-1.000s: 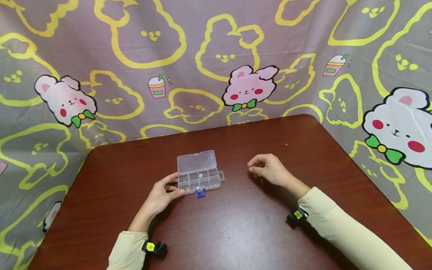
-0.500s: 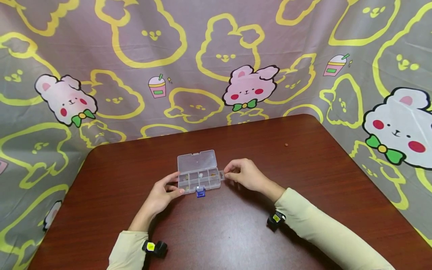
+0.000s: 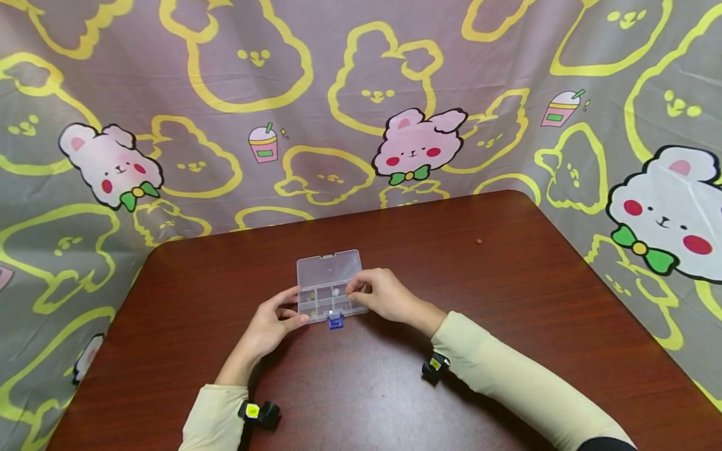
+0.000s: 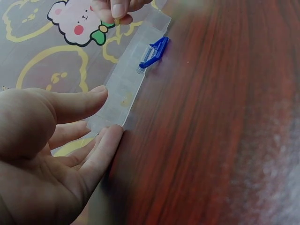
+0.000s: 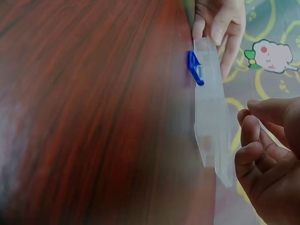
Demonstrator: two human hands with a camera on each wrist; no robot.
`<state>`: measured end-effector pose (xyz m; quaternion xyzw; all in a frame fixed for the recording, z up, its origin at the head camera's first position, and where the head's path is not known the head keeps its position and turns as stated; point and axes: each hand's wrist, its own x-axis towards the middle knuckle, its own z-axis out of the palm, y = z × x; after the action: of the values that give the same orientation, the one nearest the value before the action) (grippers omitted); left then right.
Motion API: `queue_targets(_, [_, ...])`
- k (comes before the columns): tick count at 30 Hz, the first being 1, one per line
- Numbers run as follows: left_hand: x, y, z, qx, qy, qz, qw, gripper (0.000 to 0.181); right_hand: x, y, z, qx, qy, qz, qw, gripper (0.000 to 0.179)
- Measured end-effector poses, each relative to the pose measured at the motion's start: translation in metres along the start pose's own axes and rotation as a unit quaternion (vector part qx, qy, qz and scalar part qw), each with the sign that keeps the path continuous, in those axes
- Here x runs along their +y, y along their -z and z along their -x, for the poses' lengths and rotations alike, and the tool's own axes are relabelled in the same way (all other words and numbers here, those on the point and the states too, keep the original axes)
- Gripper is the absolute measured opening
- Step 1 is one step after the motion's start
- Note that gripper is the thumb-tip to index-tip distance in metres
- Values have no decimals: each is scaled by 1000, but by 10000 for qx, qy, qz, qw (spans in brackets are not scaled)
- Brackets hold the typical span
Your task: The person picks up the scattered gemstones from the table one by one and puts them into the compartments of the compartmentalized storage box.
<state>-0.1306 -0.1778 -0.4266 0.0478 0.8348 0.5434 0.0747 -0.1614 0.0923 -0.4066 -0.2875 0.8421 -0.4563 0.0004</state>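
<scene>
A clear plastic compartment box [image 3: 324, 307] sits on the table, its lid [image 3: 329, 268] laid back behind it. A blue latch [image 3: 335, 321] hangs at the front edge. My left hand [image 3: 272, 322] holds the box's left end between thumb and fingers. Over the right compartments is my right hand [image 3: 382, 295], thumb and forefinger together. Between those fingertips the left wrist view shows a small yellowish piece [image 4: 117, 21], mostly covered. A small whitish piece [image 3: 336, 292] lies in a middle back compartment, and yellowish bits [image 3: 311, 295] lie in the left ones.
A tiny brown piece [image 3: 479, 241] lies farther back on the right of the dark red wooden table [image 3: 406, 388]. Patterned cloth [image 3: 327, 125] hangs behind and along both sides of the table.
My right hand has moved left from beside the box, past its hang tab, to over the right compartments. The left hand and the box have stayed in place.
</scene>
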Motion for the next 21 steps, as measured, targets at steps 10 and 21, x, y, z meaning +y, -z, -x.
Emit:
queue_targets(10, [1,0,-1,-20,34,-7,10000,65,-4,-13,-8,-129,193,232,9995,2])
queue_targets(21, [0,1,-2,-27,66,-26,10000,64,-6,-18,-11,-358,176,267,9988,6])
